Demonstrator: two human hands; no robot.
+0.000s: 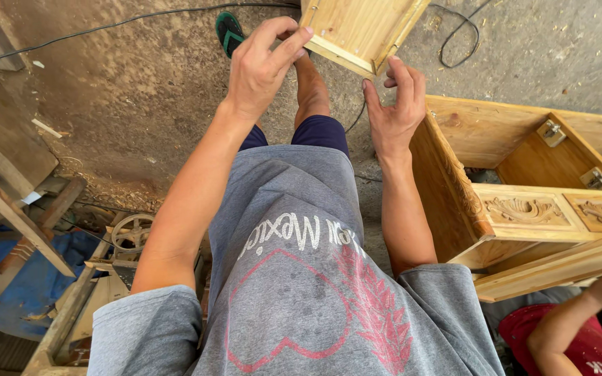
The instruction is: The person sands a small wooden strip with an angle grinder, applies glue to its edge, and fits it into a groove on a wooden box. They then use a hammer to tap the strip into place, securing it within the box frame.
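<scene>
Fingers of left hand (263,66) pinching wooden panel (360,28) edge, right hand (393,111) open just beside.

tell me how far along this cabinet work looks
Done: the carved wooden cabinet lies on its side with hinges already fitted inside. In hand: the left hand pinches the corner of a framed wooden door panel, and the right hand is open beside its edge. Left: the panel is not yet on the cabinet.

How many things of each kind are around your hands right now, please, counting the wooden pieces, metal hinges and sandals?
Wooden door panel, touched by left hand and right hand: 1
Carved wooden cabinet: 1
Metal hinges: 2
Green sandal: 1
Total: 5
</scene>
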